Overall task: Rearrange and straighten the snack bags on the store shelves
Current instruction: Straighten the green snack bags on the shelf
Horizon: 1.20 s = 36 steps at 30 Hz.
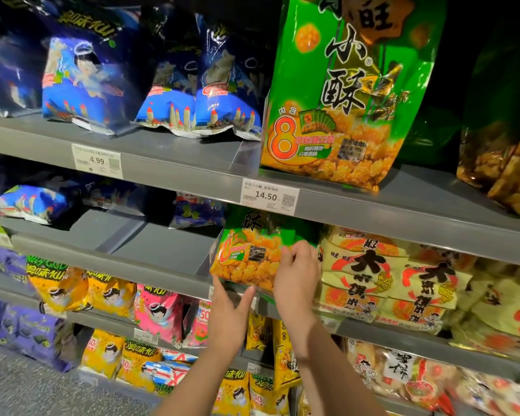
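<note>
Right fingers [305,250]: curled over the right edge of the green snack bag [246,259], thumb on its front, gripping it.
Left fingers [218,288]: fairly straight and spread from the thumb in a V, touching the bag's bottom edge from below.
Right hand [297,274]: at the bag's right side, just beside the cream cracker bags [373,274].
Left hand [228,313]: under the bag, in front of the shelf lip.
Green snack bag: upright at the front edge of the middle shelf [162,253], its top hidden behind the shelf above.
Above: price label [269,197] reading 14.50, and a large green bag [342,94] of the same design.
Upper left: blue bags [84,82], some leaning.
Lower left: yellow and pink bags [108,292].
</note>
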Available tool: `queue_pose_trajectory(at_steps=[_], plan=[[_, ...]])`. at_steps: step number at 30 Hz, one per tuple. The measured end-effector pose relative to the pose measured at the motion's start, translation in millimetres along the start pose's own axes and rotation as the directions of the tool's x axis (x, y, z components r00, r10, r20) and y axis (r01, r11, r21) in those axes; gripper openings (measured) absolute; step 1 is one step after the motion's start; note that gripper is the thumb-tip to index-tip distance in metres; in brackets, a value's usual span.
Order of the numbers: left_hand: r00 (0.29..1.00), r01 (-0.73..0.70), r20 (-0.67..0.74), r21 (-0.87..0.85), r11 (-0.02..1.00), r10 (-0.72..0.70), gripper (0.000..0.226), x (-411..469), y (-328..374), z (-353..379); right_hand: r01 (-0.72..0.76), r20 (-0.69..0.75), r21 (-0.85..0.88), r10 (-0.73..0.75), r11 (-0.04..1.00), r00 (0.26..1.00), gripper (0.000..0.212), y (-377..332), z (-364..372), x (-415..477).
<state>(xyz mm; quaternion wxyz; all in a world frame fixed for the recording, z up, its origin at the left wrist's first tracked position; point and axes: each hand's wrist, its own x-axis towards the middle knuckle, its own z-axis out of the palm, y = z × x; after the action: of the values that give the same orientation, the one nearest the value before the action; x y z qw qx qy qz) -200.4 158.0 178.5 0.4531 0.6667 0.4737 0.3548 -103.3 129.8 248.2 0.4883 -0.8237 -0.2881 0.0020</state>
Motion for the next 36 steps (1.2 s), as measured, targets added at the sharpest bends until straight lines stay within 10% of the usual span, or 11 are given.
queue_pose_trajectory(at_steps=[7, 20, 28, 36], plan=[[0.918, 0.39, 0.171, -0.551, 0.738, -0.358, 0.068, -11, -20, -20, -0.018, 0.021, 0.268, 0.013, 0.963, 1.0, 0.031, -5, -29, -43], [0.869, 0.495, 0.436, -0.777, 0.389, -0.237, 0.033, -54, 9, -56, -0.154, 0.273, 0.422, 0.037, 0.893, 0.961, 0.027, -2, -101, -88], [0.934, 0.357, 0.32, -0.854, 0.378, -0.158, 0.026, -132, 16, -75, -0.229, 0.279, 0.469, 0.103, 0.853, 0.955, 0.011, 21, -151, -129], [0.964, 0.267, 0.234, -0.867, 0.422, -0.127, 0.087, -203, 25, -97, -0.211, 0.406, 0.421, 0.025, 0.882, 0.913, 0.007, 11, -182, -169]])
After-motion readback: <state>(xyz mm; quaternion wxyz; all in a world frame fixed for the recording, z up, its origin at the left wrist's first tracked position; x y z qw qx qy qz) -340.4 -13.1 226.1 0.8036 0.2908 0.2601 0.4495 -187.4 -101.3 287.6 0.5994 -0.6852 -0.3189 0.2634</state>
